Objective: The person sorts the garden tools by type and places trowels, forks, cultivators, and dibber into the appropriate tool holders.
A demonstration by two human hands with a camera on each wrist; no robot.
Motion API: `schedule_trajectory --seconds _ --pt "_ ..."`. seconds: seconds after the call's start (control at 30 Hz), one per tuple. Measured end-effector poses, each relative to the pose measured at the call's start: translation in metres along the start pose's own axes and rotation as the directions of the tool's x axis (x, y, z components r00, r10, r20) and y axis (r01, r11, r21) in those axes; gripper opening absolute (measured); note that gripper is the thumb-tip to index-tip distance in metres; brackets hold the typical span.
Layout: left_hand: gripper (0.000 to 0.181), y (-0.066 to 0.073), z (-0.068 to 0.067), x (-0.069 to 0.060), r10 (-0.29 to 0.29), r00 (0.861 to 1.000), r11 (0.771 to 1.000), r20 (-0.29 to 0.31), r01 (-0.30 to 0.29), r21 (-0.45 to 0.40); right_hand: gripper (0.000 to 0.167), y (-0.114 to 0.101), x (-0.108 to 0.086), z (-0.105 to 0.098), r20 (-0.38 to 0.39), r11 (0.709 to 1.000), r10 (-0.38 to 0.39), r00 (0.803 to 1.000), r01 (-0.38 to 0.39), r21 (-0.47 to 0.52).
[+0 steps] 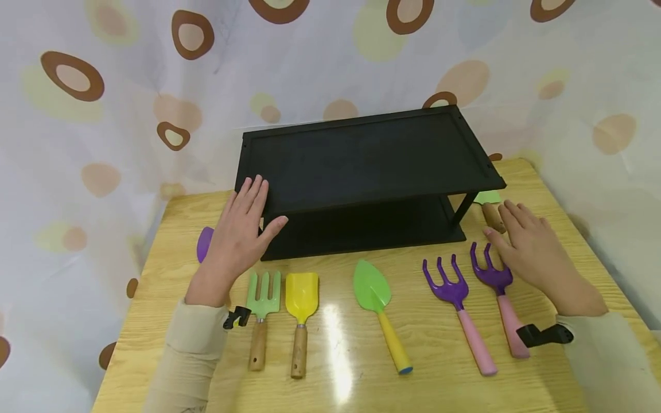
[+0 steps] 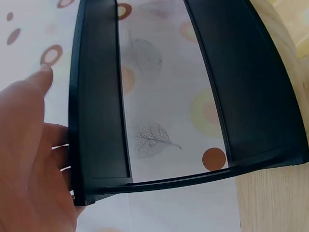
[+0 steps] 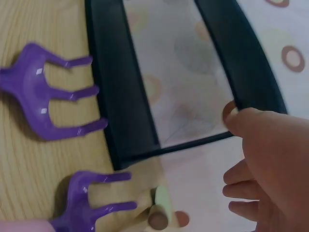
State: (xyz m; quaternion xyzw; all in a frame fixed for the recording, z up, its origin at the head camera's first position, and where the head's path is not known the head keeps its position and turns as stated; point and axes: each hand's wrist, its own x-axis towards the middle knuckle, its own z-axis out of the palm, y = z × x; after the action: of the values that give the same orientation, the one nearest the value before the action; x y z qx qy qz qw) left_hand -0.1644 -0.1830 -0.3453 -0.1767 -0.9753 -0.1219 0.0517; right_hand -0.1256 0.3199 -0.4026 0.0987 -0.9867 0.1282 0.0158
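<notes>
A black two-tier shelf [image 1: 356,160] stands at the back of the wooden table. My left hand [image 1: 240,238] lies at the left end of its top board, fingers straight and thumb spread. In the left wrist view, the fingers of my left hand [image 2: 34,159] are partly hidden behind the upper board [image 2: 99,96]. To the right of the shelf, my right hand [image 1: 534,252] hovers with extended fingers and grasps nothing. Below it are a purple fork with a pink handle [image 1: 511,324] and a wooden handle [image 1: 494,217] with a light green end, partly covered.
Along the front lie a green fork [image 1: 264,298], a yellow shovel [image 1: 302,295], a green trowel with a yellow handle [image 1: 373,287] and another purple fork [image 1: 454,292]. A purple object [image 1: 204,244] shows behind my left wrist. Patterned cloth [image 1: 310,63] hangs behind the table.
</notes>
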Motion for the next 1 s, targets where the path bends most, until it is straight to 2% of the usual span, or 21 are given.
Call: schedule_trajectory --seconds 0.17,0.23,0.5,0.77,0.83,1.0 --pt "0.076 -0.004 -0.001 0.006 -0.017 0.999 0.999 0.027 0.015 0.041 0.061 0.015 0.015 0.013 0.019 0.997 -0.015 1.000 0.014 0.073" --pt "0.075 -0.004 -0.001 0.009 -0.012 0.999 0.997 0.034 0.010 0.071 0.060 0.020 0.021 0.017 0.047 0.994 0.008 0.999 -0.013 0.107" --pt "0.072 -0.001 0.004 0.013 0.006 1.000 0.985 0.028 -0.010 0.170 0.053 0.041 0.040 0.034 0.083 0.993 0.031 0.996 -0.040 0.108" --pt "0.071 0.002 0.006 0.015 0.019 1.000 0.984 0.003 -0.020 0.179 0.052 0.061 0.054 0.045 0.128 0.992 0.035 0.991 -0.050 0.113" --pt "0.071 0.002 0.007 0.015 0.021 1.000 0.983 0.000 -0.021 0.180 0.052 0.064 0.057 0.049 0.128 0.991 0.024 0.991 -0.041 0.125" --pt "0.071 0.004 0.010 0.017 0.026 1.000 0.983 0.000 -0.026 0.184 0.049 0.072 0.058 0.056 0.072 0.991 -0.013 0.997 0.003 0.132"
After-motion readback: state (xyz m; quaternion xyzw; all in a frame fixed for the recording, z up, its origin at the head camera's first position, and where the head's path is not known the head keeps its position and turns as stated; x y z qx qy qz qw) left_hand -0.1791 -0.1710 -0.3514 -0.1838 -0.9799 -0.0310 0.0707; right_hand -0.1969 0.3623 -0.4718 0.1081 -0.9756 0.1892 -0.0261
